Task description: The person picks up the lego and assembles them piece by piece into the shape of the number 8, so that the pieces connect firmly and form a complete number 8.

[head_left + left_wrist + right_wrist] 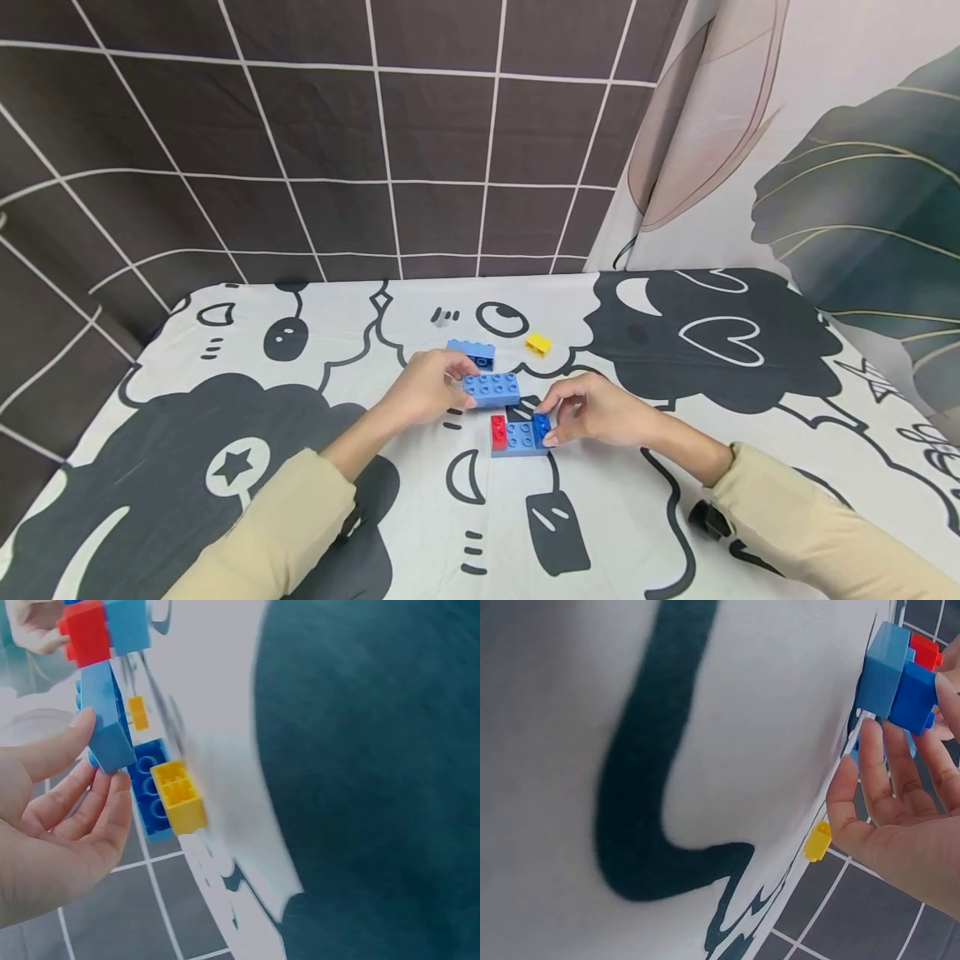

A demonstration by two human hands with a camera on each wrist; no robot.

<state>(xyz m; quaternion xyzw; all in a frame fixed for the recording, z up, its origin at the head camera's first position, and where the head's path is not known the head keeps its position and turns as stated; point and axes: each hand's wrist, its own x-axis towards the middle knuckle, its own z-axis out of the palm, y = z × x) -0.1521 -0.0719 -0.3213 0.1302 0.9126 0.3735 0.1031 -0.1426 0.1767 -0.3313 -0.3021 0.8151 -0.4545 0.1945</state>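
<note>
My left hand (431,385) holds one end of a light blue toy building brick (491,388) between thumb and fingers, studs up. Nearer to me stands a second light blue brick (520,442), with a small red brick (498,432) on its left end and a small dark blue brick (541,429) on its right end. My right hand (596,408) pinches the dark blue brick between thumb and fingers. In the left wrist view, my left thumb (64,750) presses along the side of the held brick.
Behind my left hand another blue brick (472,353) lies on its side, hollow underside towards me. A yellow brick (178,796) is beside it in the left wrist view. Farther right sits a small yellow brick (537,344). A patterned cloth (337,325) covers the table.
</note>
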